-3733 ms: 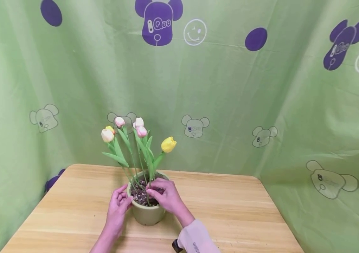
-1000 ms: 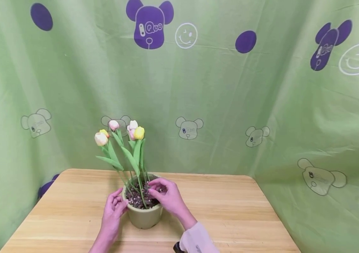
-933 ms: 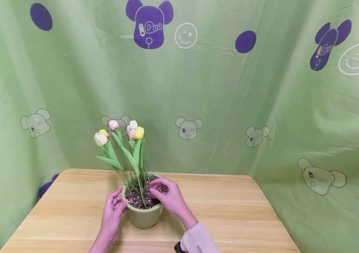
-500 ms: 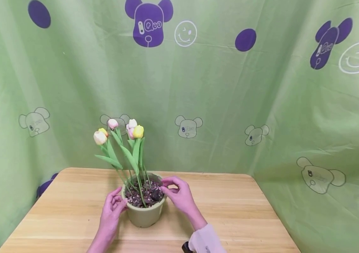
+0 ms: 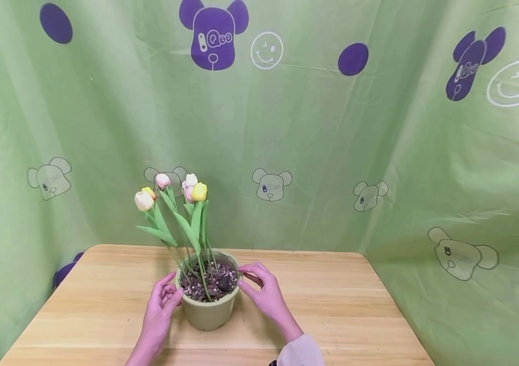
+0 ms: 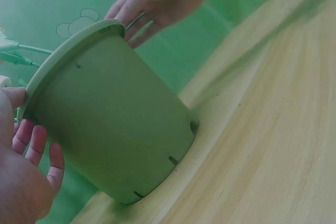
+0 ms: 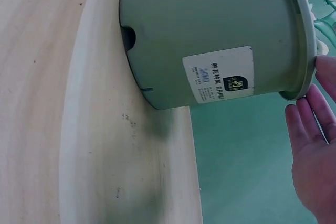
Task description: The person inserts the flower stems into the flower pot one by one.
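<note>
Right hand [image 5: 266, 292] has withdrawn from the soil to the pot [image 5: 208, 314] rim, fingers relaxed, holding nothing; left hand [image 5: 160, 307] opposite, equally near, fingers loose.

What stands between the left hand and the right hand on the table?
In the head view, the green flower pot with tulips stands between the left hand and the right hand; both hands are at its rim.
</note>
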Tool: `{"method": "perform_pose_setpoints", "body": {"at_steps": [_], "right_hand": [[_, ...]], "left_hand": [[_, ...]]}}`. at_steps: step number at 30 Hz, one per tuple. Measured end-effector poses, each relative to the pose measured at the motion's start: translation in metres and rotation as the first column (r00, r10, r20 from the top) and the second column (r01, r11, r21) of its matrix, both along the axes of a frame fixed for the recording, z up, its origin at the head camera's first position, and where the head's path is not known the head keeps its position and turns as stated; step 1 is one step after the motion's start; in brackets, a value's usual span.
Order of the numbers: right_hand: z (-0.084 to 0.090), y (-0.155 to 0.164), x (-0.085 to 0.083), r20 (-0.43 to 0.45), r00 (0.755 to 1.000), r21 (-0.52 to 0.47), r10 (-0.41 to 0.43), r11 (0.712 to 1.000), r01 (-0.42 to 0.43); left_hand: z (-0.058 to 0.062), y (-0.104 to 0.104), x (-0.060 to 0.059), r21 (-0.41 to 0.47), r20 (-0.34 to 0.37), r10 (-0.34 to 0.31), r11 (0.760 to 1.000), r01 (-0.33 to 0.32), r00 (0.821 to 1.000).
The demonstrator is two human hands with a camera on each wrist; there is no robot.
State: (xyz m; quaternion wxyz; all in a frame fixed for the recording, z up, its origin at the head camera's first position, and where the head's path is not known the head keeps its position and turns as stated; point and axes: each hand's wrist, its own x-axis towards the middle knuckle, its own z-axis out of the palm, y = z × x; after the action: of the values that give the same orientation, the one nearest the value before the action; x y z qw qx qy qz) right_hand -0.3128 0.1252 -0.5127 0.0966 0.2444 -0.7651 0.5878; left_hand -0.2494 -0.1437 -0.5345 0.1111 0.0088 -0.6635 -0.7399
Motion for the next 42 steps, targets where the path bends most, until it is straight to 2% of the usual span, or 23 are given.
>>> {"method": "perform_pose_setpoints", "body": {"at_steps": [3,9,13,19,22,24,25,27,30,32,37,39,42], "right_hand": [[-0.001,0.0,0.001,0.013,1.0,-0.013,-0.006,1.0,0.006],[-0.002,-0.001,0.001,-0.017,1.0,-0.015,0.0,1.0,0.0],[-0.001,0.0,0.001,-0.016,1.0,0.01,-0.009,1.0,0.009],[0.003,0.007,0.003,-0.012,0.999,0.094,-0.049,0.994,0.05],[0.004,0.017,0.005,-0.007,0.997,0.16,-0.077,0.984,0.077],[0.003,0.029,0.004,-0.012,0.996,0.203,-0.088,0.975,0.088],[0.003,0.036,0.004,-0.01,0.996,0.232,-0.093,0.968,0.093],[0.002,0.052,0.003,-0.003,0.995,0.282,-0.102,0.954,0.099],[-0.001,0.081,0.002,-0.002,0.992,0.38,-0.125,0.918,0.116],[-0.001,0.101,0.001,0.003,0.989,0.453,-0.146,0.882,0.129],[0.002,0.153,-0.002,-0.051,0.982,0.622,-0.18,0.764,0.173],[0.006,0.174,-0.003,-0.097,0.976,0.669,-0.193,0.714,0.208],[0.015,0.201,-0.003,-0.191,0.958,0.72,-0.216,0.632,0.286]], "left_hand": [[0.0,0.001,0.001,0.007,-0.01,-0.001,1.0,0.001,1.0],[0.001,0.001,0.002,0.016,-0.015,-0.007,1.0,0.007,1.0],[0.002,0.0,0.001,-0.009,-0.009,-0.008,1.0,0.008,1.0],[0.004,-0.01,-0.001,-0.17,-0.007,-0.021,0.985,0.019,1.0],[0.004,-0.021,-0.004,-0.28,-0.037,-0.043,0.96,0.031,0.998],[0.005,-0.031,-0.005,-0.365,-0.079,-0.061,0.931,0.028,0.995],[0.004,-0.038,-0.005,-0.415,-0.105,-0.07,0.91,0.02,0.992],[0.004,-0.052,-0.006,-0.534,-0.148,-0.079,0.846,-0.012,0.986],[0.005,-0.078,-0.007,-0.688,-0.212,-0.093,0.721,-0.081,0.973],[0.006,-0.097,-0.007,-0.77,-0.231,-0.09,0.626,-0.125,0.969],[0.015,-0.147,-0.009,-0.892,-0.254,-0.093,0.407,-0.196,0.963],[0.021,-0.166,-0.01,-0.922,-0.281,-0.105,0.305,-0.238,0.954],[0.03,-0.191,-0.012,-0.936,-0.343,-0.133,0.137,-0.325,0.93]]}}
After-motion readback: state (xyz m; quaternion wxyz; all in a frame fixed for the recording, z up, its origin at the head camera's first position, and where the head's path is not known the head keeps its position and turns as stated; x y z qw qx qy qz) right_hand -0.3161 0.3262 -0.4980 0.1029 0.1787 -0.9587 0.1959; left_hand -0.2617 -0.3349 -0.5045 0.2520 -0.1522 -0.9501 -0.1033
